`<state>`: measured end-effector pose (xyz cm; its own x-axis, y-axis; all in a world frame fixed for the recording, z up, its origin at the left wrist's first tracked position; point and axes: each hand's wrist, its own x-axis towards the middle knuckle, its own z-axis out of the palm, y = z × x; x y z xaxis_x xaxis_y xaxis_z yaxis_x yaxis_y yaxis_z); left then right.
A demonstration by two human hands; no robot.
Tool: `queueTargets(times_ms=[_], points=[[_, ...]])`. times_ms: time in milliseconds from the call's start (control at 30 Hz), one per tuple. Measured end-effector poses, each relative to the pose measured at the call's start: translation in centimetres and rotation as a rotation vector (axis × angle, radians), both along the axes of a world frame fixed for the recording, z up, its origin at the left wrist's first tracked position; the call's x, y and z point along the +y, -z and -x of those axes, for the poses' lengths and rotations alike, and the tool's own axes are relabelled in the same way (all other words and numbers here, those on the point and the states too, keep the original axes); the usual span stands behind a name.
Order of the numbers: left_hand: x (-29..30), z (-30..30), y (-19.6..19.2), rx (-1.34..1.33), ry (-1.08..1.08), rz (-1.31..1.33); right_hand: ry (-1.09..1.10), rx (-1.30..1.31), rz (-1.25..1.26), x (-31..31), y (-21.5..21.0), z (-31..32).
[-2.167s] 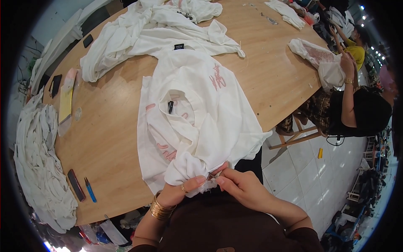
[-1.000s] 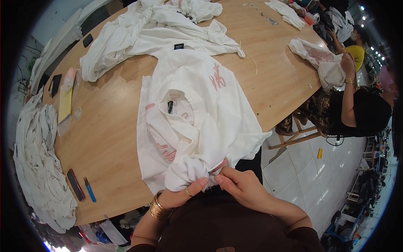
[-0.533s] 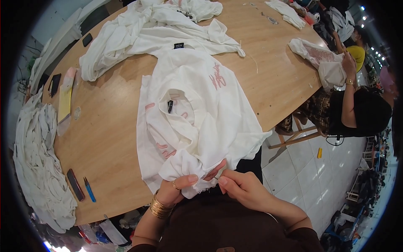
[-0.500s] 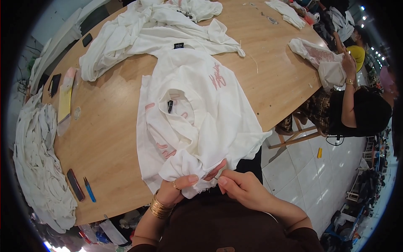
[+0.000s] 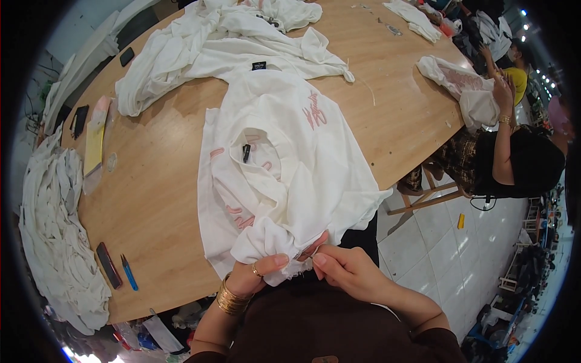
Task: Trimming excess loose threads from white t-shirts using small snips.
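We have the white sweatshirt (image 5: 290, 163) with pink lettering spread across the near half of the wooden table (image 5: 157, 187), its lower hem bunched up at the near edge and hanging partly over it. Our left hand (image 5: 257, 272) — gold bangles at the wrist, a ring on one finger — closes its grip around a gathered fold of that hem, fingers curled and pressed into the cloth. Our right hand (image 5: 345, 272) sits just beside it, touching the same fold, its grip pinching the fabric edge between thumb and fingertips; whether anything small lies between them we cannot tell.

Around the sweatshirt, another white garment (image 5: 224, 45) with a black neck label lies crumpled toward the far side of the table, touching the sweatshirt's upper end. At the left edge a stack of white garments (image 5: 57, 242) hangs over the side. Near it lie a dark flat tool (image 5: 109, 265) and a blue pen (image 5: 128, 272) side by side, and farther along that edge a yellow pad (image 5: 94, 140) and a black phone (image 5: 80, 119). At the right edge a seated person in black (image 5: 520, 166) handles another white garment with pink print (image 5: 463, 91) — well apart from our hands.
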<state>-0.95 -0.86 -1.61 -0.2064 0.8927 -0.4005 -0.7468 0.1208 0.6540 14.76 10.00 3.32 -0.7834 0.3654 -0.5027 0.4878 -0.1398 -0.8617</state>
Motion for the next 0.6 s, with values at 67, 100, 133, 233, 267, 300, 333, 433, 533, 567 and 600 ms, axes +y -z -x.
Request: queueTargets(times_ms=[67,100,133,233,267,300,333,433,533,567,600], points=[[-0.11,0.06,0.22,-0.003,0.008,0.010,0.004,0.007,0.009,-0.02,-0.12,0.04],[-0.16,0.08,0.32,-0.004,0.008,0.010,0.004,0.007,0.008,-0.03,-0.12,0.04],[-0.22,0.11,0.41,0.008,0.011,0.001,0.005,0.009,0.005,-0.04,-0.09,0.03],[-0.19,0.07,0.25,0.015,0.011,-0.007,0.008,0.010,0.008,-0.10,0.05,0.01],[-0.14,0.03,0.11,0.010,0.009,-0.006,0.011,0.009,0.015,-0.12,0.08,0.02],[-0.06,-0.02,-0.05,0.010,0.009,-0.006,0.011,0.009,0.015,-0.12,0.07,0.05],[0.05,-0.07,-0.22,0.009,0.008,-0.002,0.018,0.011,0.013,-0.12,0.02,0.12],[0.04,-0.06,-0.23,0.014,0.009,-0.010,0.027,0.009,0.014,-0.12,0.08,0.10],[-0.12,0.01,0.05,0.022,0.013,-0.013,0.014,-0.005,0.023,0.02,0.04,-0.06],[-0.16,0.03,0.10,0.024,0.014,-0.004,-0.001,-0.014,0.028,0.05,0.00,-0.10],[-0.13,0.03,0.10,0.023,0.015,-0.004,-0.001,-0.014,0.028,0.01,-0.04,-0.10]])
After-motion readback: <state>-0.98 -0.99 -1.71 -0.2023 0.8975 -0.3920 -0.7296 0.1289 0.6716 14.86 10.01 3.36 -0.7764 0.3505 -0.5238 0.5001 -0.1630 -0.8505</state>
